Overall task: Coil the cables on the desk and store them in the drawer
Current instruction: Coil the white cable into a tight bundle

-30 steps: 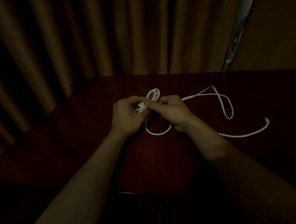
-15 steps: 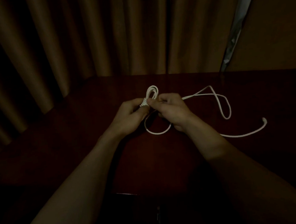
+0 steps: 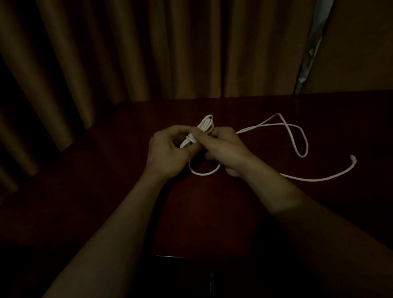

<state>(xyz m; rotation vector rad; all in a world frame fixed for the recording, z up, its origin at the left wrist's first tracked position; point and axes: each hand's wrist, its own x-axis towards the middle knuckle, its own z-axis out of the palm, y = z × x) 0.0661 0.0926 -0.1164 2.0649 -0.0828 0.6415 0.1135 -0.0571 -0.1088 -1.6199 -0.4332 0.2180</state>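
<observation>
Two hands meet at frame centre above the dark counter [image 3: 209, 217]: left hand [image 3: 167, 152] and right hand [image 3: 225, 149] both pinch the white cable [image 3: 295, 178], its loose end trailing right; curtains [image 3: 114, 50] behind.

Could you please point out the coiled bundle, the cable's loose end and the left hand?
coiled bundle [image 3: 206, 125]: head view, top loops.
loose end [image 3: 353, 158]: head view, connector tip.
left hand [image 3: 167, 152]: head view, back of hand.

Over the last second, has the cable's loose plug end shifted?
No. The plug end keeps the same offset from the foot of the curtain gap at the far edge of the desk.
</observation>
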